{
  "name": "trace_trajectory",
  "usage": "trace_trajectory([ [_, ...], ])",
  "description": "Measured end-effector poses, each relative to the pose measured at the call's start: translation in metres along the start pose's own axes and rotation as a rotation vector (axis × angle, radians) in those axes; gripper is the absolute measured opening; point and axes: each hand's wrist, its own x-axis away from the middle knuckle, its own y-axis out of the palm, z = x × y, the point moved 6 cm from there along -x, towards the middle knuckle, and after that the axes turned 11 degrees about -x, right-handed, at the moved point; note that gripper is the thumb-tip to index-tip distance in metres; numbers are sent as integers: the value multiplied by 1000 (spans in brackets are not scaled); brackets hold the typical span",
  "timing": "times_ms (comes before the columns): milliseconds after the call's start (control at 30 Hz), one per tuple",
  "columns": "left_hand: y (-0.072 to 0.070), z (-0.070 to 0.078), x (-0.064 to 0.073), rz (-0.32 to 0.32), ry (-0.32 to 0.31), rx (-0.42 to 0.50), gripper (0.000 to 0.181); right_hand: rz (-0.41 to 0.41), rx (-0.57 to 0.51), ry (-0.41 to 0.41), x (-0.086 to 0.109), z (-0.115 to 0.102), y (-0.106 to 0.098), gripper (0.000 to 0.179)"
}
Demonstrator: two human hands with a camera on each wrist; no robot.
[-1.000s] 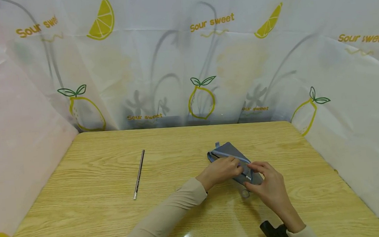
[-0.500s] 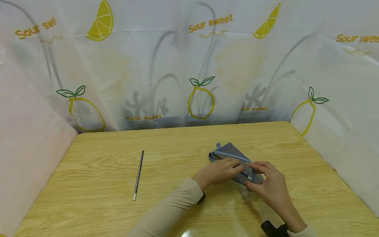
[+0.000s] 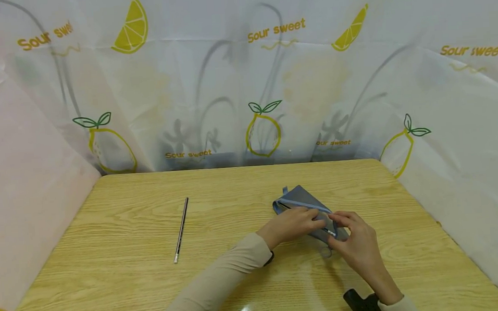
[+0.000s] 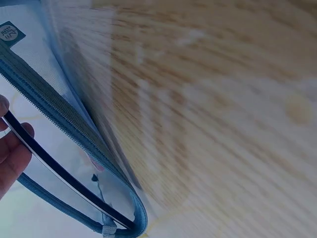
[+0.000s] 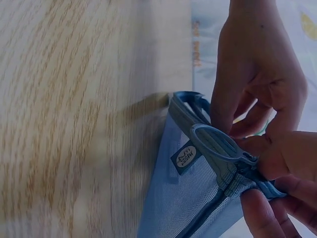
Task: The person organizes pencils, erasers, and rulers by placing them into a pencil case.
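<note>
A blue-grey mesh pencil case (image 3: 300,193) lies slantwise on the right half of the table with its zipper open. My left hand (image 3: 292,225) reaches over the opening; in the left wrist view its fingertips (image 4: 15,153) pinch a dark pencil (image 4: 64,174) lying along the inside of the opening. At the near end, my right hand (image 3: 360,241) grips the case between thumb and fingers, beside the zipper's pull ring (image 5: 243,157). A white-tipped pencil end (image 3: 331,233) shows near the right thumb. A small label (image 5: 185,156) marks the case's side.
Another dark pencil (image 3: 181,230) with a white end lies apart at the left of the wood-grain table (image 3: 108,257). A white sheet (image 3: 209,81) with lemon prints stands round the back and sides. A black wrist mount (image 3: 362,303) sits on the right wrist.
The left fingers have straightened somewhat over the case. The case's near end and the right thumb have shifted slightly. The pencil at the left has not moved.
</note>
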Motion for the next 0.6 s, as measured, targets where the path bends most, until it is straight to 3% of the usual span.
trace_trajectory([
  [200, -1, 0, -3, -30, 6, -12, 20, 4, 3, -6, 0, 1, -1, 44],
  [467, 7, 10, -5, -133, 80, -151, 24, 6, -33, 13, -2, -1, -4, 46],
  [600, 13, 14, -6, -147, 89, -173, 22, -21, -51, 42, -2, 0, 0, 45],
])
